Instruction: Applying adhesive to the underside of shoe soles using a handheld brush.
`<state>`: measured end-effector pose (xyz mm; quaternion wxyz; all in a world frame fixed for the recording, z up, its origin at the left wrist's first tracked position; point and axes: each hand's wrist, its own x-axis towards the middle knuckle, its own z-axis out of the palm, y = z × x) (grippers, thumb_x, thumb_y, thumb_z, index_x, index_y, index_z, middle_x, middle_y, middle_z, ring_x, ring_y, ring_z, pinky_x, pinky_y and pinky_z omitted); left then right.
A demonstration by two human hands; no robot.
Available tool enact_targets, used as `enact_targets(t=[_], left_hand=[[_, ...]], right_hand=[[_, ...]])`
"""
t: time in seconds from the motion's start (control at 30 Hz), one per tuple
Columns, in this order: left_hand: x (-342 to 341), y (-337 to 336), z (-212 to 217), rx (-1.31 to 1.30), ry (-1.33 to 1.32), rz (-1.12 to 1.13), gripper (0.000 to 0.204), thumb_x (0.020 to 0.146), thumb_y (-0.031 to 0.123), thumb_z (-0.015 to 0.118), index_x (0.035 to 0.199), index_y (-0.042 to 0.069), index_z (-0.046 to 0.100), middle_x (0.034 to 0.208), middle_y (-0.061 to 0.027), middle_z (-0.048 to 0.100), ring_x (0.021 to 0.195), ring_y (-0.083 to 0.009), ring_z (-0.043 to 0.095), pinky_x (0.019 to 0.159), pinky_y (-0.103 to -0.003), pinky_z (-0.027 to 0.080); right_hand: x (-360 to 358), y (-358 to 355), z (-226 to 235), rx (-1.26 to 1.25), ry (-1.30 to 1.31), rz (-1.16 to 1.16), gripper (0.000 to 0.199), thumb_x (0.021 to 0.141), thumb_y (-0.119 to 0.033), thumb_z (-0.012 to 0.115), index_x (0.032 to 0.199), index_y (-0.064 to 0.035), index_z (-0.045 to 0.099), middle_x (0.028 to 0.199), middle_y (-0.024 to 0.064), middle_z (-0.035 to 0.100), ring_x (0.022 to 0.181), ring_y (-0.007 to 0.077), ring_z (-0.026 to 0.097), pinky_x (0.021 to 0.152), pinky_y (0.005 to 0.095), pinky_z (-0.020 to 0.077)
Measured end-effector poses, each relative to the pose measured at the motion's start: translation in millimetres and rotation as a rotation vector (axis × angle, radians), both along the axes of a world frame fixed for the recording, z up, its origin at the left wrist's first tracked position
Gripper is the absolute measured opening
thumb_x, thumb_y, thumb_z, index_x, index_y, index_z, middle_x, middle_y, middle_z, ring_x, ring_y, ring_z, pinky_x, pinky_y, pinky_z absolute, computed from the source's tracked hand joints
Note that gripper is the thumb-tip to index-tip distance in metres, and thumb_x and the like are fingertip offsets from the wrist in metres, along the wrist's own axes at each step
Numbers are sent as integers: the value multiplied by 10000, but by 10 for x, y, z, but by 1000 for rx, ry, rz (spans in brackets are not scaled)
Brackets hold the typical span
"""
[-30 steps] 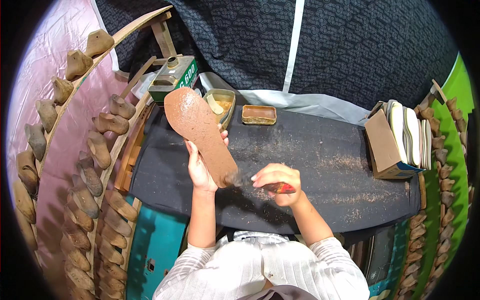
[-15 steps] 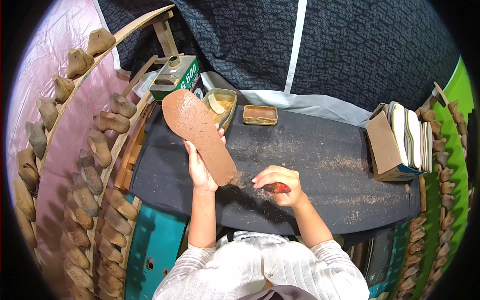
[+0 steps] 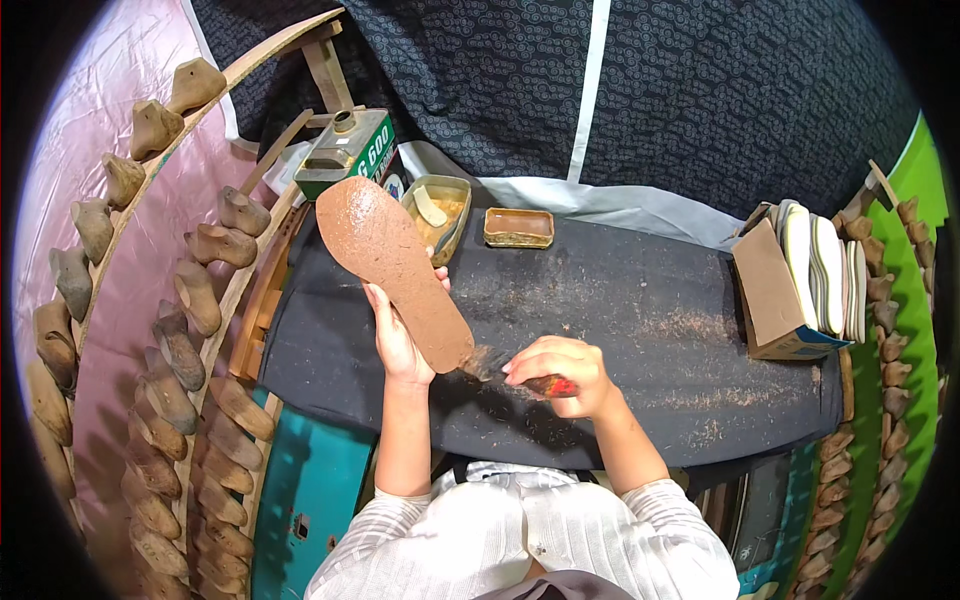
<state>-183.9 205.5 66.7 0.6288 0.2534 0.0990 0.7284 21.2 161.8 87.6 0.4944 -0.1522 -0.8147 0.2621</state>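
Observation:
A brown shoe sole (image 3: 392, 262) is held up over the table by my left hand (image 3: 402, 345), the thumb along its near-left edge and the fingers behind it. Its broad toe end points away to the left and has a wet shine. My right hand (image 3: 562, 372) is closed round a paintbrush (image 3: 552, 386) with a red and dark handle. The dark, blurred bristles meet the sole's narrow heel end. Beyond the sole, a tub (image 3: 455, 222) contains yellowish glue and a pale scraper-like piece. To its right sits a small rectangular dish (image 3: 518, 228) with brown content.
A dark cloth with scattered shavings covers the table (image 3: 620, 300). A green metal can (image 3: 345, 150) stands at the back left. At the right, a cardboard box (image 3: 775, 295) holds pale insoles (image 3: 825, 270). Racks of wooden shoe lasts (image 3: 198, 295) line both sides.
The brush has turned slightly and its bristles now show against the heel end. The sole has shifted a little to the left at its toe end.

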Motion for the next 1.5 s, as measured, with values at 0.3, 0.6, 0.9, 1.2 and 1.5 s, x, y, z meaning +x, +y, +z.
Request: enact_targets(t=[0.3, 0.6, 0.9, 1.2, 1.5], left_hand=[[68, -60, 31, 19, 118, 97, 465, 984, 419, 244, 1386, 188, 229, 1248, -183, 480, 997, -271, 578, 875, -372, 493], [52, -115, -68, 66, 97, -116, 453, 988, 394, 253, 1397, 201, 218, 1288, -166, 458, 1064, -269, 549, 925, -385, 460], [48, -87, -96, 14, 139, -50, 465, 989, 393, 245, 1407, 194, 198, 1297, -187, 453, 1055, -268, 555, 927, -393, 454], [-93, -82, -179, -36, 35, -33, 479, 986, 402, 255, 1402, 165, 234, 1294, -216, 447, 995, -281, 583, 888, -384, 491], [-44, -223, -257, -56, 52, -42, 466, 983, 394, 276, 1401, 194, 222, 1279, -234, 450, 972, -295, 592, 868, -386, 501]], right_hand=[[-84, -13, -11, 53, 60, -28, 272, 614, 2, 663, 883, -34, 663, 903, 117, 668, 794, 260, 652, 711, 330, 517], [-125, 79, 244, 144, 161, -140, 260, 570, 50, 608, 816, -6, 672, 837, 133, 666, 752, 257, 662, 678, 333, 538], [-182, 50, -35, 178, 55, -81, 192, 726, -59, 663, 913, -18, 664, 937, 129, 657, 771, 266, 640, 680, 338, 515], [148, 125, -82, -140, 96, -58, 378, 547, 93, 500, 857, -31, 676, 900, 119, 676, 791, 239, 651, 709, 324, 529], [303, 1431, -432, -279, 205, -513, 139, 866, -41, 536, 984, -8, 601, 950, 72, 613, 851, 128, 599, 753, 260, 481]])
